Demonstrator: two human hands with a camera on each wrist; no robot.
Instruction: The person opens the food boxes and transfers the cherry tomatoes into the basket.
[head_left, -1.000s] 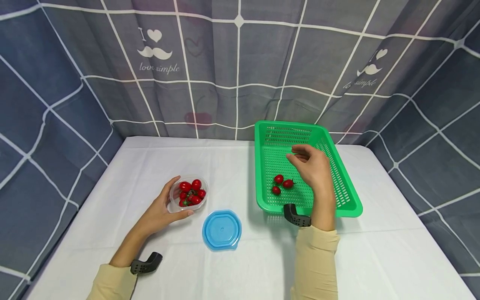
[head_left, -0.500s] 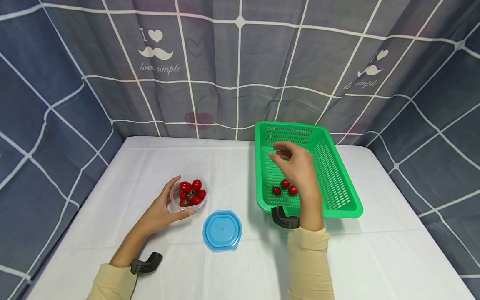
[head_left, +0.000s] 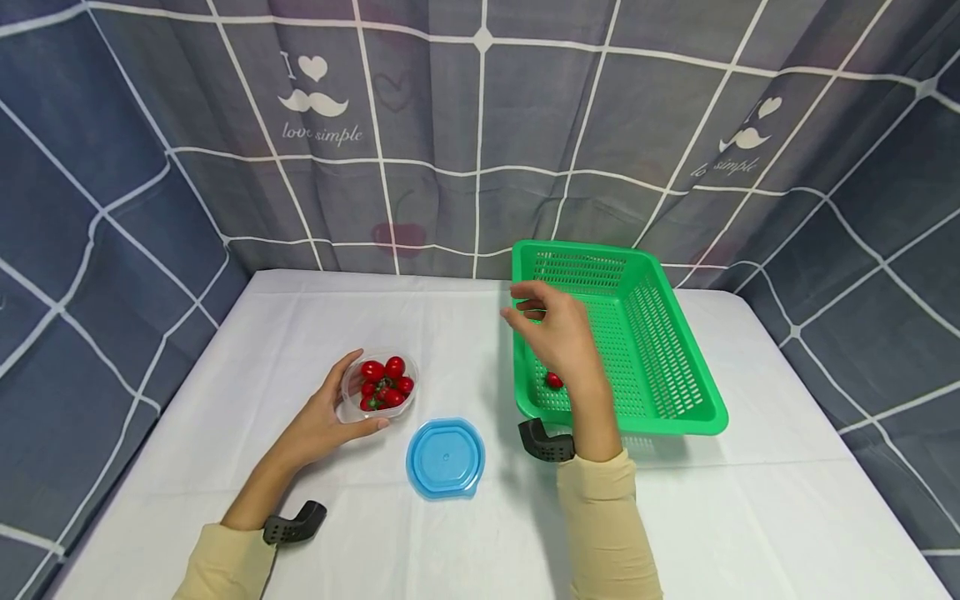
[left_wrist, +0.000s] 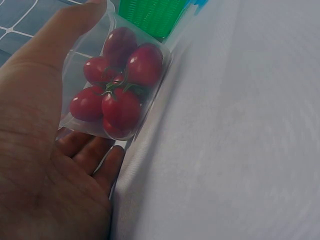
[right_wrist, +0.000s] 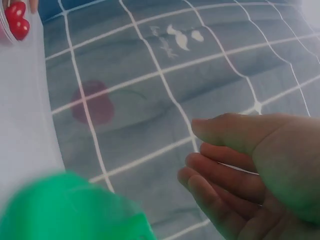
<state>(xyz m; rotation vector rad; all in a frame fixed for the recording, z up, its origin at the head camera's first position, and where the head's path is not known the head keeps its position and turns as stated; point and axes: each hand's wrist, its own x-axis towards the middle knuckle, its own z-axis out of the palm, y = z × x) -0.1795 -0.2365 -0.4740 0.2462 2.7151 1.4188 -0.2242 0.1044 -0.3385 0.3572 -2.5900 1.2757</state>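
Left hand (head_left: pixel 324 423): wrapped round the side of the small clear plastic tub (head_left: pixel 377 388), thumb on the near side, fingers on the far side; seen close in the left wrist view (left_wrist: pixel 45 150), with fingertips under the tub (left_wrist: pixel 112 75).
Small clear plastic tub: stood on the white worktop (head_left: pixel 480 533), left of the middle, lid off.
Small red tomatoes in the tub (head_left: pixel 384 383): piled together, some with green stems; shown red and shiny through the clear wall (left_wrist: pixel 117 90).
Round blue plastic lid (head_left: pixel 446 457): lay flat on the worktop, just beside the tub, to its right and nearer the person; not touched by either hand.
Right hand (head_left: pixel 553 332): up in the air over the left edge of the green plastic basket with holes (head_left: pixel 660 350); fingers loosely bent, held nothing; right wrist view showed the same relaxed, empty fingers (right_wrist: pixel 220 175).
Green plastic basket with holes: sat on the right half of the worktop, far end close to the curtain.
Red tomato in the basket (head_left: pixel 554 380): lay on the basket floor near the front left corner, partly hidden by the right wrist; others possibly hidden, cannot tell.
Grey-blue checked curtain (head_left: pixel 480 125): hung behind and at both sides of the worktop.
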